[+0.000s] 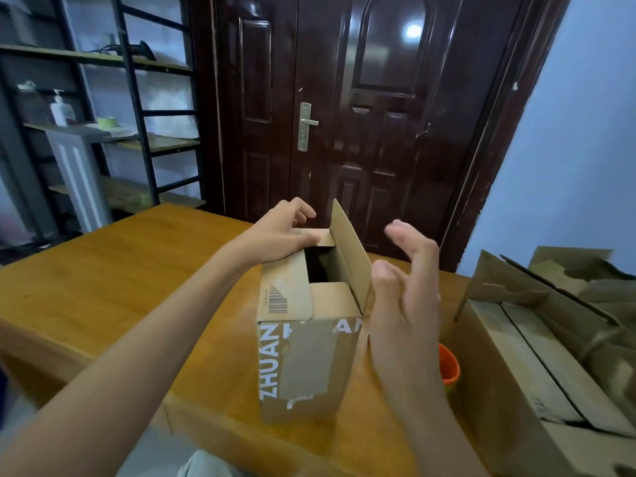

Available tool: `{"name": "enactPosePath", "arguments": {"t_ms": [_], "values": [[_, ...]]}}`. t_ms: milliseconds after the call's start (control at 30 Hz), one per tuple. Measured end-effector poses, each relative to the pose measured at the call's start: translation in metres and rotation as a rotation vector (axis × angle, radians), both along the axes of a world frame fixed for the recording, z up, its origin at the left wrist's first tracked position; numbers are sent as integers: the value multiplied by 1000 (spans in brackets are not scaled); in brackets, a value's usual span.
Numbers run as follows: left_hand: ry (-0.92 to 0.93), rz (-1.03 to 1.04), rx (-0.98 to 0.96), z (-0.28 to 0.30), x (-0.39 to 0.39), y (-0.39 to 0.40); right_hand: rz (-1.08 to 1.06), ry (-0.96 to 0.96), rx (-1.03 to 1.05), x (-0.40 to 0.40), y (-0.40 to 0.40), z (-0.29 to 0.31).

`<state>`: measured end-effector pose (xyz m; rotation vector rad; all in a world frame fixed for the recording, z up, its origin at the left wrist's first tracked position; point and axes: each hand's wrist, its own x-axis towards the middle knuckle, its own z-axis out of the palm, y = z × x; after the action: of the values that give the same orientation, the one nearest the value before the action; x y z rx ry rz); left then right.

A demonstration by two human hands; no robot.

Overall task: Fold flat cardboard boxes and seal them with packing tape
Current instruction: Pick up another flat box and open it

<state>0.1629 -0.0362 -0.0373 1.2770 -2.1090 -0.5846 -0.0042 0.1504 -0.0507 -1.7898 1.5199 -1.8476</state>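
Observation:
A small brown cardboard box (306, 366) with white "ZHUAN" lettering stands upright on the wooden table (130, 277). Its left flap with a barcode and its near flap are folded inward, and a dark gap shows between them. The right flap (351, 249) still stands up. My left hand (285, 232) lies over the box's far left corner, fingers curled on the far flap and thumb pressing it down. My right hand (406, 290) hovers just right of the upright flap with fingers straight, touching nothing that I can see.
A large open carton (499, 383) holding flattened cardboard pieces stands at the right. An orange tape roll (449, 368) peeks out between it and my right wrist. A dark door is behind the table, and metal shelves stand at the left.

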Motion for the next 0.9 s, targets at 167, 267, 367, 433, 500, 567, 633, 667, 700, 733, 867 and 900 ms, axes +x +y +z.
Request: {"name": "enactPosePath", "arguments": {"t_ms": [167, 267, 367, 433, 500, 567, 633, 667, 700, 733, 867, 900], "values": [[219, 61, -59, -8, -1, -1, 341, 272, 511, -2, -22, 7], [222, 108, -40, -12, -3, -6, 157, 560, 533, 6, -19, -1], [177, 399, -160, -14, -7, -6, 95, 600, 508, 2, -16, -1], [162, 516, -250, -14, -6, 0, 87, 634, 515, 0, -15, -1], [214, 485, -304, -12, 0, 18, 50, 676, 493, 3, -14, 0], [325, 466, -306, -19, 8, 57, 17, 706, 468, 7, -14, 1], [471, 445, -324, -41, 11, 118, 15, 694, 451, 8, -13, -1], [524, 420, -324, -55, 9, 151, 14, 677, 441, 7, -13, -3], [555, 383, -293, -67, 5, 180, 9, 654, 425, 6, -14, -4], [560, 335, -232, -77, -1, 200, 3, 629, 408, 5, -16, -6], [332, 279, -153, -86, -16, 192, 25, 502, 401, 8, -20, -9], [281, 272, -216, -80, -17, 181, 30, 465, 402, 8, -21, -8]]}}
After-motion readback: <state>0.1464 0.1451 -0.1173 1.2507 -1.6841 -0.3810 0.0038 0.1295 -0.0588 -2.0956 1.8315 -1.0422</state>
